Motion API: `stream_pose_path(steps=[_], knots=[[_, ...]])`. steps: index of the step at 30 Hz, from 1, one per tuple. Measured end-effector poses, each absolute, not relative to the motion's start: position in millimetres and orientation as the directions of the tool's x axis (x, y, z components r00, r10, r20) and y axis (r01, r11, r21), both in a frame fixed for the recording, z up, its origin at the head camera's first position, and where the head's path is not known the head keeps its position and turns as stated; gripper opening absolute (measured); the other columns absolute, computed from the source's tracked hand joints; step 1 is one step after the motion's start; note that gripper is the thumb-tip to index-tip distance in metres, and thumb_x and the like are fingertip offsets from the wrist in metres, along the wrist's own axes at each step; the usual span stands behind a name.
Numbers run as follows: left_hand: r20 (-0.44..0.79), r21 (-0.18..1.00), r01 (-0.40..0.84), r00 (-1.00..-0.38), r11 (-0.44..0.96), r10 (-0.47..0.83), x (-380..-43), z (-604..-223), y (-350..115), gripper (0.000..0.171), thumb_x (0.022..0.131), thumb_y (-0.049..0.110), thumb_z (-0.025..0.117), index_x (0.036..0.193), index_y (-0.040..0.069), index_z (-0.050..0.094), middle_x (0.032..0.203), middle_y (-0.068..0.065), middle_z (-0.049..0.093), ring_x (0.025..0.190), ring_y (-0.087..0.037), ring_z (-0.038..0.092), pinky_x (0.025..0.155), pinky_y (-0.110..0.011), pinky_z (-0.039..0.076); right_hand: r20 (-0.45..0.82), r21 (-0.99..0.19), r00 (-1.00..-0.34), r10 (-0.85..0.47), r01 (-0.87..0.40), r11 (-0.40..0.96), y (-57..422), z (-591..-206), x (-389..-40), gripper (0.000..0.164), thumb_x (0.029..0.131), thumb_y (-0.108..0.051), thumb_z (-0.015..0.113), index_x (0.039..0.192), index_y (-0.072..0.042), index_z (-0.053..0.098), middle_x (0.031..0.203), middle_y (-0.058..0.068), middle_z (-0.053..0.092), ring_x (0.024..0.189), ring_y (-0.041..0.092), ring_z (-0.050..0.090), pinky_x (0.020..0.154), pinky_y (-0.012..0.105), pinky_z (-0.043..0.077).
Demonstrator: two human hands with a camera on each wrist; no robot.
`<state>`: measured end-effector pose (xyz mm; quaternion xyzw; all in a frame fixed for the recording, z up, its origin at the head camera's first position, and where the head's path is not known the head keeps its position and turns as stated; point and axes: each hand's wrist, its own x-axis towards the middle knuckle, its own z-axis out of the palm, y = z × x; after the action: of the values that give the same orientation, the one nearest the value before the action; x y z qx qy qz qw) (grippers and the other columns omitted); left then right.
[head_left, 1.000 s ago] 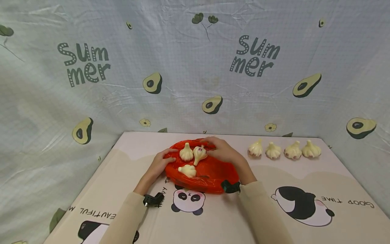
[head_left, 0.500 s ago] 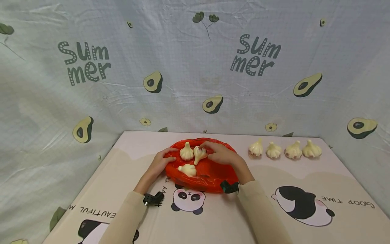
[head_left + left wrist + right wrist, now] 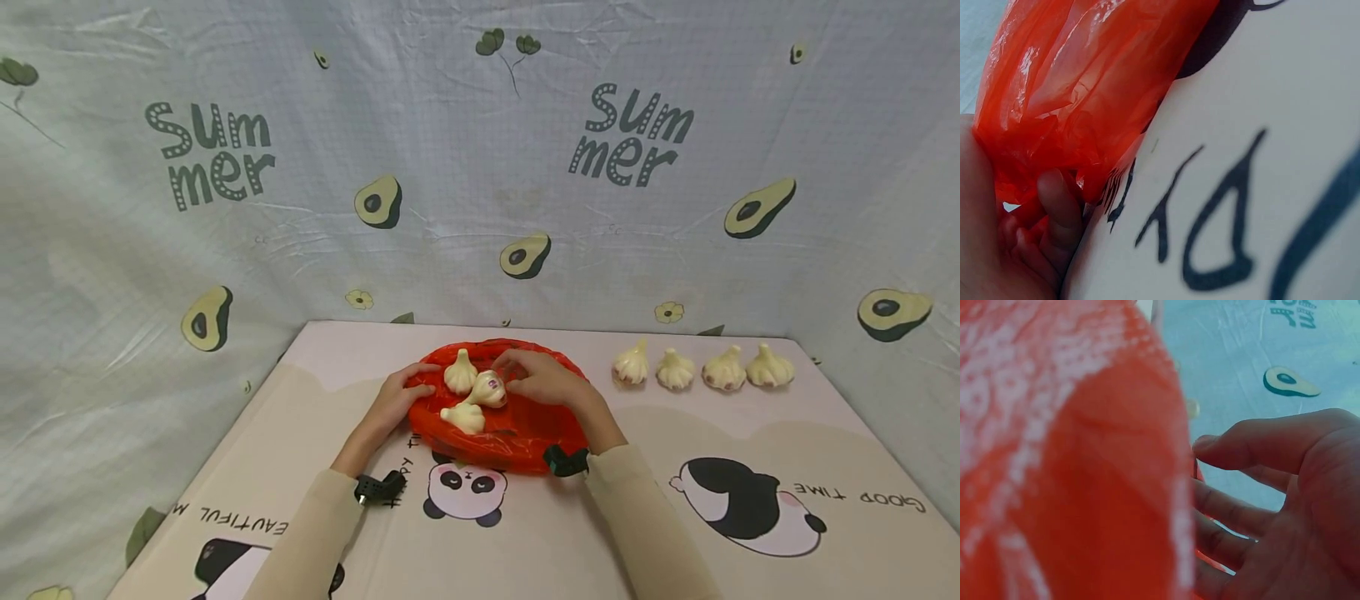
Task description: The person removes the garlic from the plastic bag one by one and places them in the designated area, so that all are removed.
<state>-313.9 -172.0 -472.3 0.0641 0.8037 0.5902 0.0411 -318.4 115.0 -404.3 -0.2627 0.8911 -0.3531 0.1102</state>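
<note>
A red plastic bag (image 3: 536,429) lies spread on the table with its mouth facing up. Three garlic bulbs rest in it: one upright at the back (image 3: 461,372), one tilted in the middle (image 3: 489,389), one on its side in front (image 3: 463,417). My left hand (image 3: 395,397) grips the bag's left edge; the left wrist view shows the fingers (image 3: 1060,209) curled at the red film. Over the bag, right beside the middle bulb, is my right hand (image 3: 546,379). Its thumb and fingers are apart in the right wrist view, fingertips partly hidden behind the bag's film (image 3: 1116,475).
Several more garlic bulbs (image 3: 723,369) stand in a row at the table's back right. The table (image 3: 540,533) has a pale cover printed with pandas and lettering. A hanging cloth (image 3: 450,150) with avocado prints closes off the back and sides.
My right hand moved from the bag's back rim to the middle garlic bulb, which now lies turned, lower and closer to the front one. My left hand stayed at the bag's edge.
</note>
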Motion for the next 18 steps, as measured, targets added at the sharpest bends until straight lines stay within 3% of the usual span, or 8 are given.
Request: stream_pose_path(steps=[7, 11, 18], knots=[[-0.004, 0.955, 0.04, -0.989, 0.293, 0.15, -313.2, -471.7, -170.5, 0.043, 0.098, 0.01, 0.055, 0.14, 0.01, 0.062, 0.159, -0.018, 0.046, 0.147, -0.042, 0.044, 0.116, -0.054, 0.044, -0.017, -0.687, -0.786, -0.618, -0.44, 0.579, 113.5, -407.9, -318.2, 0.045, 0.096, -0.011, 0.064, 0.141, -0.016, 0.063, 0.147, 0.008, 0.06, 0.13, 0.03, 0.056, 0.112, 0.052, 0.05], [-0.013, 0.956, 0.031, -0.989, 0.292, 0.149, -312.7, -471.1, -170.3, 0.043, 0.098, 0.011, 0.055, 0.141, 0.01, 0.061, 0.16, -0.018, 0.045, 0.148, -0.042, 0.043, 0.115, -0.054, 0.045, -0.038, -0.663, -0.775, -0.631, -0.453, 0.596, 112.8, -406.8, -317.7, 0.042, 0.095, -0.011, 0.063, 0.137, -0.019, 0.065, 0.142, 0.007, 0.062, 0.125, 0.027, 0.057, 0.111, 0.051, 0.05], [-0.012, 0.957, 0.031, -0.989, 0.29, 0.148, -312.9, -471.1, -170.7, 0.043, 0.098, 0.011, 0.055, 0.141, 0.01, 0.061, 0.16, -0.017, 0.045, 0.148, -0.042, 0.043, 0.116, -0.054, 0.044, -0.056, -0.648, -0.813, -0.579, -0.412, 0.641, 112.5, -403.3, -315.1, 0.027, 0.098, -0.019, 0.065, 0.125, -0.021, 0.066, 0.131, 0.004, 0.067, 0.115, 0.022, 0.059, 0.106, 0.046, 0.054]])
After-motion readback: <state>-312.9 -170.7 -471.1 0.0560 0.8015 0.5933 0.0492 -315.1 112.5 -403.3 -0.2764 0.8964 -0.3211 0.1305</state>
